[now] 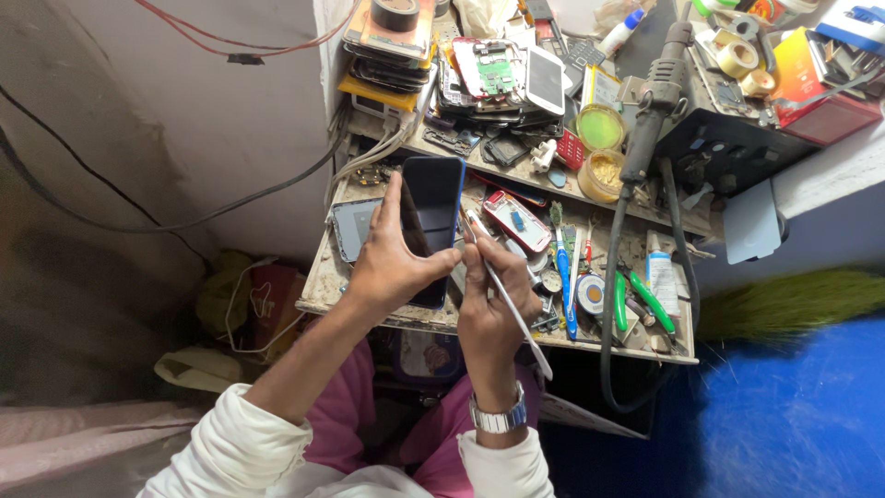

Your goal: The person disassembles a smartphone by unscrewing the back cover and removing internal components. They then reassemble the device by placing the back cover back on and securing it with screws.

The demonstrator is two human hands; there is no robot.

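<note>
The left hand point(392, 267) grips a dark smartphone point(430, 217) upright above the cluttered desk point(318, 281), fingers clenched round its edges. The right hand point(493, 295) pinches a thin metal pry tool point(507, 295) at the phone's right edge — best kept shallow and steady. Right of the phone lies a white tube point(661, 275); further right — a yellow-and-red box point(800, 69).

I have one camera, and it sits on the person's head. It looks almost straight down, past the white sleeves and the pink lap. It is close to the left hand point(392, 267) and the right hand point(493, 300), which sit in the middle of my picture. The crowded surface point(318, 281) fills the top, with the wall on my left and blue floor on my right
</note>
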